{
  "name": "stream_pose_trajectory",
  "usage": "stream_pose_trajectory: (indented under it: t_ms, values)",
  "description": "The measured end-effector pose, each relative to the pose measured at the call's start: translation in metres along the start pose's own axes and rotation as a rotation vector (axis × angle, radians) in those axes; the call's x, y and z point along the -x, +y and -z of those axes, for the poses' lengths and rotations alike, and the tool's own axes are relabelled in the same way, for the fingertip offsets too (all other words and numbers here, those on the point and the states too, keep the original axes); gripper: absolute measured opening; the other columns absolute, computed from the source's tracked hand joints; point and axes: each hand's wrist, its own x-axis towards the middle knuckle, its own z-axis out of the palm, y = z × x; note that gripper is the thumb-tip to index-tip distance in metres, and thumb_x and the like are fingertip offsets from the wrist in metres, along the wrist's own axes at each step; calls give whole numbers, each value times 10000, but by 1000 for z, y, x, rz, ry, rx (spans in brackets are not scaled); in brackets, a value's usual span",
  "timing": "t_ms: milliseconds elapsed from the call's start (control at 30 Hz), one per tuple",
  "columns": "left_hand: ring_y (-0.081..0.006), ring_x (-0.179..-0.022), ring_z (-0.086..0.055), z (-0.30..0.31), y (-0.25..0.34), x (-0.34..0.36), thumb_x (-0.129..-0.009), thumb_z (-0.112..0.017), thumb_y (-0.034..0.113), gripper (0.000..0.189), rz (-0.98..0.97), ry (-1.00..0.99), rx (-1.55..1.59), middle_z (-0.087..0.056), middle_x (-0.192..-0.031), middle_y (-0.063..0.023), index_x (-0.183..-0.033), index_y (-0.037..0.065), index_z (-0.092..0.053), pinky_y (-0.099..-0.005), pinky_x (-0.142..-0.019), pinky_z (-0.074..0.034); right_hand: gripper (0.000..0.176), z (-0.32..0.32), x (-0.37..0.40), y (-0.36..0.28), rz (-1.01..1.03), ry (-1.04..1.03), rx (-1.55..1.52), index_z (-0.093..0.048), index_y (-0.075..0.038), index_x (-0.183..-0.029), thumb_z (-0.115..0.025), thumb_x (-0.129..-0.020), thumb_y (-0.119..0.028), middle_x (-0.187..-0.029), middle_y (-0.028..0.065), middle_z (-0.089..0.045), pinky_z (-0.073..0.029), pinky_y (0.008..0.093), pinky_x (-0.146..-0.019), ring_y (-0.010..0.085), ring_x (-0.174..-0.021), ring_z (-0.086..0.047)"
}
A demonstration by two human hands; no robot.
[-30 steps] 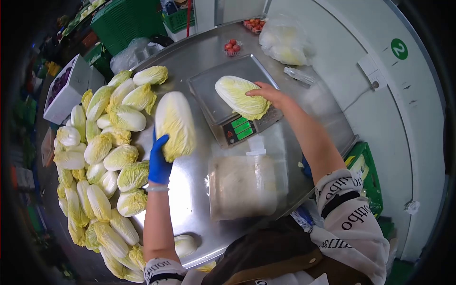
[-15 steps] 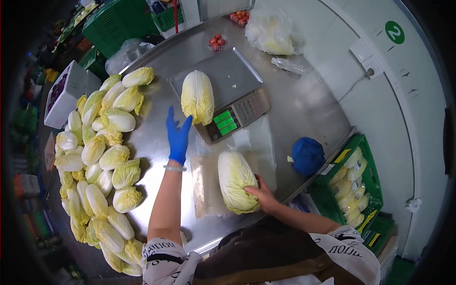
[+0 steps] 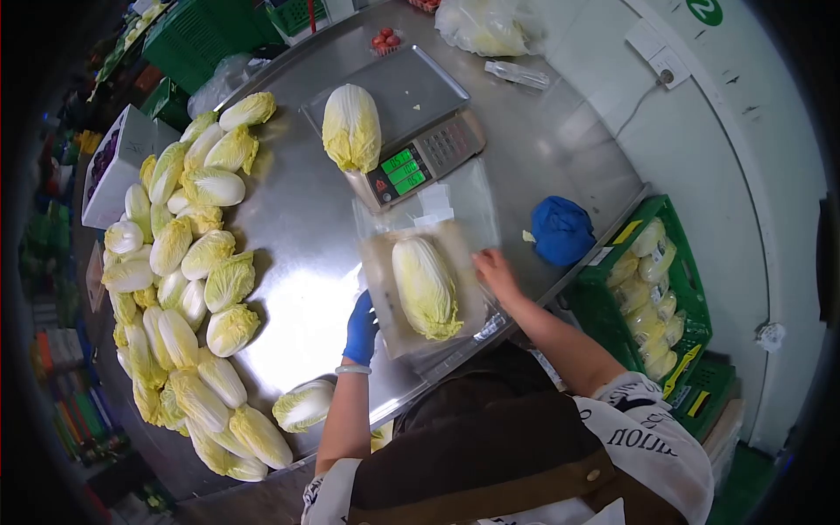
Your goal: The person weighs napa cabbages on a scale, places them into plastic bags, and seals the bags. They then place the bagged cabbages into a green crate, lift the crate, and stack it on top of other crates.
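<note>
A napa cabbage [image 3: 423, 284] lies on a square of cloudy plastic film [image 3: 382, 302] at the table's near side. My left hand [image 3: 361, 331], in a blue glove, is at the film's left edge, closed on it; its fingertips are partly hidden. At the right edge is my bare right hand [image 3: 497, 276], fingers curled against the film and off the cabbage. Beyond, another napa cabbage [image 3: 352, 127] rests across the left side of the weighing scale [image 3: 437, 149], whose display glows green. More clear film [image 3: 472, 210] lies flat between scale and cabbage.
Many loose cabbages [image 3: 210, 254] cover the table's left side; one more cabbage [image 3: 304, 405] lies beside my left forearm. At right are a blue bundle [image 3: 562, 230] and a green crate [image 3: 696, 289] of wrapped cabbages. Tomatoes [image 3: 385, 39] and a plastic bag [image 3: 490, 26] sit behind.
My right hand has let go of the near cabbage and moved to the film's right edge. My left hand has come back from the scale cabbage to the film's left edge. The view has shifted.
</note>
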Motion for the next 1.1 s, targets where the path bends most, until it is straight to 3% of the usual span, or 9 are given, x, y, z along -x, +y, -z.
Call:
stream_pose_trajectory:
  t_ms: [33, 133, 200, 300, 400, 500, 600, 933, 1100]
  values:
    - [-206, -1105, -542, -17, 7, 4, -972, -429, 411, 564, 9, 6, -6, -508, -1303, -97, -1413, 64, -376, -353, -936, -443, 612, -3, -10, 3, -169, -99, -102, -481, -13, -1230, -691, -822, -418, -1098, 161, -590, -435, 367, -931, 274, -1060, -564]
    - [-305, -1336, -337, -48, -38, -25, -940, -536, 331, 718, -310, -39, -180, -299, -1477, -171, -1487, 49, -166, -406, -1066, -311, 795, -60, 2, -12, 76, -122, -1, -344, 21, -1355, -718, -798, -407, -1185, 166, -560, -472, 348, -886, 250, -1048, -576]
    - [-396, -1340, -301, -86, -42, -9, -905, -584, 265, 752, -546, 257, -853, -275, -1474, -238, -1478, 16, -165, -442, -1091, -265, 852, -77, -1, -4, 320, -90, 192, -301, 41, -1375, -736, -783, -391, -1183, 177, -569, -473, 350, -902, 257, -1060, -582]
    - [-401, -1356, -264, -109, -32, 22, -867, -622, 210, 691, -672, 81, -809, -294, -1452, -252, -1458, 71, -292, -443, -1105, -243, 784, -30, 13, -12, 132, -160, -128, -340, 25, -1362, -743, -785, -320, -1190, 156, -565, -483, 361, -896, 246, -1060, -582]
    - [-336, -1116, -521, -103, -29, 55, -817, -689, 192, 443, -614, -202, -486, -544, -1217, -161, -1221, 62, -562, -423, -912, -427, 543, 50, 47, -17, -114, -256, -294, -472, -18, -1290, -679, -850, -260, -1131, 97, -604, -496, 325, -848, 177, -1002, -599]
    - [-319, -920, -568, -63, -90, 40, -775, -707, 158, 283, -703, -183, -1118, -594, -1021, -119, -1026, 61, -620, -440, -774, -452, 588, 106, 86, -22, -151, -325, -237, -408, -13, -1359, -620, -882, -286, -1160, 100, -585, -483, 318, -864, 170, -1007, -589]
    - [-333, -868, -558, -43, -112, 10, -724, -702, 133, 197, -911, -217, -1107, -597, -885, -141, -897, 63, -637, -437, -755, -444, 650, 123, 115, -19, -99, -459, -182, -351, -16, -1396, -624, -868, -279, -1216, 102, -546, -452, 327, -914, 177, -1070, -556]
    - [-176, -866, -603, -78, -24, 14, -826, -639, 22, 98, -577, 43, -286, -630, -899, -67, -902, 23, -701, -292, -780, -453, 730, 84, 131, -31, -184, -571, 69, -292, -76, -1464, -656, -859, -259, -1327, 96, -484, -391, 309, -985, 169, -1180, -480]
    - [-230, -803, -624, -80, -41, 5, -782, -670, 62, 54, -714, 69, -731, -656, -821, -99, -813, 26, -696, -313, -723, -477, 698, 87, 129, -22, -293, -546, -29, -324, -68, -1447, -654, -863, -260, -1277, 90, -526, -430, 305, -939, 164, -1111, -532]
